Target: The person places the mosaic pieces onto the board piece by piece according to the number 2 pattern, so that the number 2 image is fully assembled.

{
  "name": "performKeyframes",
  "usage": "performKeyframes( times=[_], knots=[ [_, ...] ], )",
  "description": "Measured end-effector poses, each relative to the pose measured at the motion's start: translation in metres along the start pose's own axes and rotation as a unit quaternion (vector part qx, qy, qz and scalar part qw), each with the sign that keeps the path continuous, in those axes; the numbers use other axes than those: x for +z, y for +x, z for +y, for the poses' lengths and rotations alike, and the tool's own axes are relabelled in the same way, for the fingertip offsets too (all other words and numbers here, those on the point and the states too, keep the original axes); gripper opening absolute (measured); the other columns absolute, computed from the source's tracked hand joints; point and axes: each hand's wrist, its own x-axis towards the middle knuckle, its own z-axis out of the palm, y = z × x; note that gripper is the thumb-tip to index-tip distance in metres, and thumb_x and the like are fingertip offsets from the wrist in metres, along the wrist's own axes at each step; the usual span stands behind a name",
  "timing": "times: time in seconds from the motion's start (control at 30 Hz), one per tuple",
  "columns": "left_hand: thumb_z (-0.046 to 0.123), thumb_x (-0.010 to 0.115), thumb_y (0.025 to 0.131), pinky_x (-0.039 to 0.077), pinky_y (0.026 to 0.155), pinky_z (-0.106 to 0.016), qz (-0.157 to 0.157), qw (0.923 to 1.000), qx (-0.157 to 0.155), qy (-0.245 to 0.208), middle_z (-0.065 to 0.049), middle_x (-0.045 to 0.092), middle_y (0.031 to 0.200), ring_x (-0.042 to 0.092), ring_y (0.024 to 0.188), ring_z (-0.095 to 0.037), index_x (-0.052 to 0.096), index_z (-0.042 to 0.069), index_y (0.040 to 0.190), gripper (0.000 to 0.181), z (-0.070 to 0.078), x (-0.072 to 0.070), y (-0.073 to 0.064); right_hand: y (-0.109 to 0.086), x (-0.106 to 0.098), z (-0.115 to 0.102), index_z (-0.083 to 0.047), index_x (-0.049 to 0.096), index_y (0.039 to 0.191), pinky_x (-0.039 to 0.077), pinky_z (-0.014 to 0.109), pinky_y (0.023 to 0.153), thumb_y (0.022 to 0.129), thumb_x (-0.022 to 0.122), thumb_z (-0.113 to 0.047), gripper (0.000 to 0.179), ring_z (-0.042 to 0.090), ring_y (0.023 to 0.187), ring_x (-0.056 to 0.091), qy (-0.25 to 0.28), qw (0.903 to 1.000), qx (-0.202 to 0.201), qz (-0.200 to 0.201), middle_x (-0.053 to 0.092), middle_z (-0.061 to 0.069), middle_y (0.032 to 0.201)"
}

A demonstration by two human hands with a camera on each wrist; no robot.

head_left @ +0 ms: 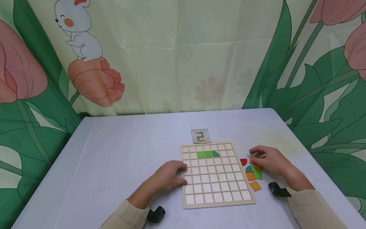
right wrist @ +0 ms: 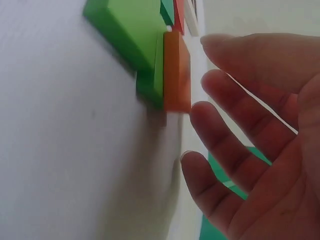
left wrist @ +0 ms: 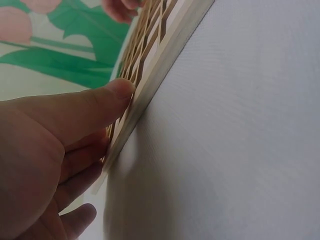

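Note:
My left hand (head_left: 167, 175) rests at the left edge of a wooden grid board (head_left: 220, 203), thumb and fingertips touching its rim with the fingers nearly straight. Two light green squares (head_left: 204, 154) and a dark green rounded piece (head_left: 215, 154) sit in cells of an upper row. Off the board's right side, my right hand (head_left: 270, 159) hovers over loose pieces with its fingers spread. In the right wrist view, an orange block (right wrist: 177, 75) stands close to the fingertips, on light green blocks (right wrist: 130, 30); nothing is in the grasp.
A small card (head_left: 195, 136) with a coloured pattern on a grid lies behind the board. Beside the board's right edge are a red piece (head_left: 243, 162), a dark green piece (head_left: 249, 169) and orange squares (head_left: 255, 186). A printed curtain (head_left: 160, 63) hangs behind the white table (head_left: 114, 152).

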Motion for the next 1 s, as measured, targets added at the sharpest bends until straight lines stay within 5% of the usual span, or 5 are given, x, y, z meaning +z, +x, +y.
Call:
performKeyframes(
  times=[0.4, 1.0],
  knots=[
    [0.023, 0.086, 0.08, 0.044, 0.107, -0.04, 0.002, 1.0, -0.003, 0.002, -0.002, 0.066, 0.126, 0.056, 0.125, -0.025, 0.07, 0.007, 0.117, 0.043, 0.003, 0.001, -0.002, -0.019, -0.006, 0.011, 0.0, 0.064, 0.124, 0.056, 0.047, 0.083, 0.086, 0.077, -0.024, 0.047, 0.034, 0.104, 0.056, -0.027, 0.9996, -0.003, 0.0, 0.065, 0.016, 0.117],
    [0.025, 0.086, 0.08, 0.045, 0.106, -0.039, -0.002, 0.9997, -0.007, 0.022, -0.001, 0.067, 0.126, 0.056, 0.125, -0.024, 0.071, 0.007, 0.115, 0.042, 0.005, 0.0, -0.001, -0.023, -0.004, 0.011, 0.004, 0.066, 0.12, 0.052, 0.058, 0.09, 0.09, 0.072, -0.017, 0.037, 0.038, 0.105, 0.058, -0.067, 0.9976, -0.009, 0.012, 0.066, 0.019, 0.115]
  ],
)
